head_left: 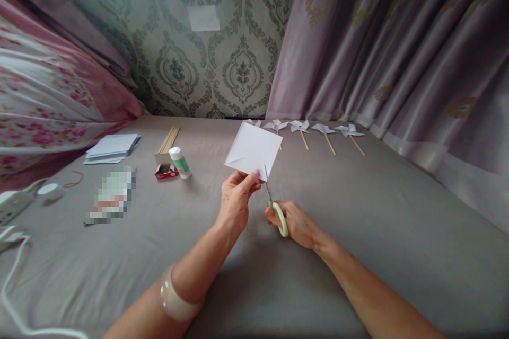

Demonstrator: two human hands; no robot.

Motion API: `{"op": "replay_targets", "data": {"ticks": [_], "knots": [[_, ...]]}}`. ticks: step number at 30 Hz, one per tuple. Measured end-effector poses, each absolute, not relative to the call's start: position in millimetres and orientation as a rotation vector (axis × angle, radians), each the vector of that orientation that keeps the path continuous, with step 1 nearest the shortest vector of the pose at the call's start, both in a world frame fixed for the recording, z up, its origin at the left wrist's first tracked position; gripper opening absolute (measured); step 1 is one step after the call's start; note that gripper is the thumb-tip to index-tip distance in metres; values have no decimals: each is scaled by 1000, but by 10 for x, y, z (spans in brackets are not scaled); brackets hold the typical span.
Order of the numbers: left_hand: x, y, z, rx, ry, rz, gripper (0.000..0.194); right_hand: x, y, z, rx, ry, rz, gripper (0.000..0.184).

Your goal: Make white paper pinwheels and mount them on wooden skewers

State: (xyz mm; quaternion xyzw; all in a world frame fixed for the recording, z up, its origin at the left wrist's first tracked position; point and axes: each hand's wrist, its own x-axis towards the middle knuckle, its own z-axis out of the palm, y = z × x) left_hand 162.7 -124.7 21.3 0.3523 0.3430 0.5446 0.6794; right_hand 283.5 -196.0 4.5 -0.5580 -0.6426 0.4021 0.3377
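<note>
A square sheet of white paper (256,149) is pinched at its lower edge between the thumb and fingers of my left hand (235,198). It is held up off the grey cloth, and a slanting line, a cut or a crease, shows near its left corner. Scissors (281,218) with pale green handles are in my right hand (296,224), thumb through one loop. Their blades point up and lie at the paper's lower right edge, close to my left fingertips. How far the blades are apart is hard to make out.
Several paper pinwheels on sticks (324,130) lie along the back right. Left of centre are wooden sticks (169,139), a small red box (166,170) and a white-green bottle (180,162). Further left are stacked paper (112,147), a blurred packet (111,196) and a white cable (16,286).
</note>
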Motion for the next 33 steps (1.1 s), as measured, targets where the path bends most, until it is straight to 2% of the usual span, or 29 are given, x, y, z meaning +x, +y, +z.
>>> {"op": "replay_targets", "data": {"ticks": [33], "knots": [[1625,-1251,183,799,772,1224,23,2780,-1944,44,-1582,-1470,1094,54]]}}
